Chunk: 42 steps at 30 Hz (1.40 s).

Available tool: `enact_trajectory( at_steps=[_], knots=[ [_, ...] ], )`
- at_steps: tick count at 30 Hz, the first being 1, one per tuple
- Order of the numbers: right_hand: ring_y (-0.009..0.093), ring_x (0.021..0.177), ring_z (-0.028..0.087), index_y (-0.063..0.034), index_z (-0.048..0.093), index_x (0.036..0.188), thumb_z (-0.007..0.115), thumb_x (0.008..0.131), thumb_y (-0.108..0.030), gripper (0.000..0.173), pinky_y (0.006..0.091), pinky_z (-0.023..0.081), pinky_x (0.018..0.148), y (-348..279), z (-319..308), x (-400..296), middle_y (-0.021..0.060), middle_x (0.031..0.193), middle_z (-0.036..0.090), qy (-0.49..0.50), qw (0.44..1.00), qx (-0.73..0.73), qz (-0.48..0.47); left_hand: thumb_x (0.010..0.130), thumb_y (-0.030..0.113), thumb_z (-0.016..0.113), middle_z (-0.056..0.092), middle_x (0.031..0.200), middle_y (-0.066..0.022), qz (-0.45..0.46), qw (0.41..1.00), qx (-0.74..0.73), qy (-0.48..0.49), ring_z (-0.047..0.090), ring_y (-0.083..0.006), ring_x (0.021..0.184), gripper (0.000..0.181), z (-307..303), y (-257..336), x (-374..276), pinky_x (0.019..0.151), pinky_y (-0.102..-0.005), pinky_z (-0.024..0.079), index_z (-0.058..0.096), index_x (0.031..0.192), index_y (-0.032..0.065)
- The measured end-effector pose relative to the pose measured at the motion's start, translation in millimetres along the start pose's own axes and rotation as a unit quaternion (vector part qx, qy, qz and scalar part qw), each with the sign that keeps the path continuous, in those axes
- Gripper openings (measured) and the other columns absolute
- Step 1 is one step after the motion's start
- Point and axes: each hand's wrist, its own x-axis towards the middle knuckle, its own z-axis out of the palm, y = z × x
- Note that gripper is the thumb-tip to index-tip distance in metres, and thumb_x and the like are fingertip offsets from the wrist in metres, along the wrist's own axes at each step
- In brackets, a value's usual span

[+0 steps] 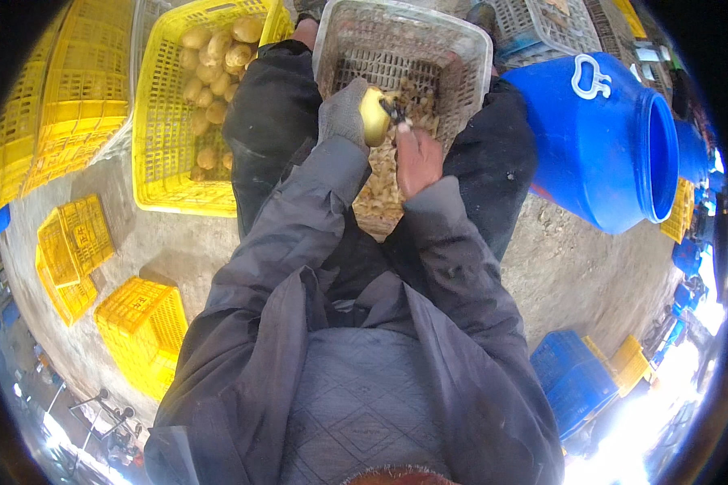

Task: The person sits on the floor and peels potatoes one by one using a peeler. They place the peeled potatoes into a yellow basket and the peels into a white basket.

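Observation:
My left hand [344, 116], in a grey knit glove, grips a pale yellow peeled potato [374, 118]. Bare, my right hand [419, 159] is closed around a small dark peeler or knife [393, 110], whose head meets the potato's right side. Both hands are over a grey plastic crate [479, 66] between my knees, with pale brown peelings [379, 185] on its bottom. Left of my legs, a yellow plastic crate [148, 133] holds several brownish-yellow potatoes [218, 45]. The tool's handle is mostly hidden in my fingers, so its exact kind cannot be told.
To the right lies a blue plastic barrel [573, 139] with a white handle and an open mouth. Stacked yellow crates [85, 91] stand at far left, with smaller-looking yellow crates [139, 315] on the concrete floor. A blue crate [573, 382] is at lower right, a grey crate [561, 30] at upper right.

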Motion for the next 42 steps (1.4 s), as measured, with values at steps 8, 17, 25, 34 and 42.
enact_trajectory(
  at_steps=[8, 17, 25, 34, 42],
  knots=[
    [0.014, 0.062, 0.043, 0.0027, 0.053, 0.079, 0.050, 0.098, -0.025, 0.034, 0.0353, 0.037, 0.057, 17, -3, -56, 0.0080, 0.061, 0.045, -0.003, 0.996, -0.019, -0.086, 0.095, 0.031, 0.056, 0.063, 0.081, -0.0119, -0.077, 0.981, -0.171, -0.052, 0.064, -0.0273, 0.070, 0.028, 14, 29, -17, 0.064, -0.0414, 0.056, 0.057, 0.099, 0.0029],
    [0.009, 0.046, 0.038, -0.0069, 0.051, 0.074, 0.054, 0.097, -0.034, 0.036, 0.0311, 0.028, 0.042, 9, -15, 21, -0.0006, 0.059, 0.045, 0.017, 0.978, 0.193, 0.073, 0.088, 0.023, 0.060, 0.066, 0.097, -0.0115, 0.042, 0.994, 0.061, -0.075, 0.064, -0.0260, 0.088, 0.026, 1, -3, 1, 0.075, -0.0386, 0.053, 0.062, 0.104, 0.0027],
    [0.014, 0.050, 0.041, -0.0018, 0.050, 0.076, 0.051, 0.098, -0.030, 0.036, 0.0346, 0.032, 0.047, 44, 6, -26, 0.0039, 0.057, 0.043, 0.040, 0.980, -0.083, -0.174, 0.083, 0.017, 0.065, 0.066, 0.094, -0.0103, -0.054, 0.996, -0.074, -0.022, 0.065, -0.0225, 0.080, 0.020, -11, -2, 7, 0.067, -0.0342, 0.053, 0.068, 0.097, 0.0034],
    [0.037, 0.072, 0.054, 0.0039, 0.057, 0.087, 0.052, 0.096, -0.032, 0.037, 0.0455, 0.042, 0.064, -12, -20, -26, 0.0252, 0.074, 0.054, 0.051, 0.998, -0.039, -0.006, 0.086, 0.019, 0.063, 0.066, 0.092, -0.0112, 0.138, 0.986, 0.082, -0.039, 0.065, -0.0215, 0.080, 0.023, -2, 14, 2, 0.070, -0.0329, 0.053, 0.068, 0.097, 0.0003],
    [0.044, 0.068, 0.060, 0.0016, 0.058, 0.094, 0.048, 0.097, -0.034, 0.037, 0.0461, 0.049, 0.063, -44, -7, -31, 0.0218, 0.074, 0.063, -0.040, 0.982, -0.182, 0.021, 0.083, 0.017, 0.068, 0.068, 0.088, -0.0110, 0.154, 0.985, 0.070, -0.036, 0.065, -0.0204, 0.073, 0.023, -4, 11, 2, 0.068, -0.0322, 0.053, 0.069, 0.093, -0.0032]
  ],
)
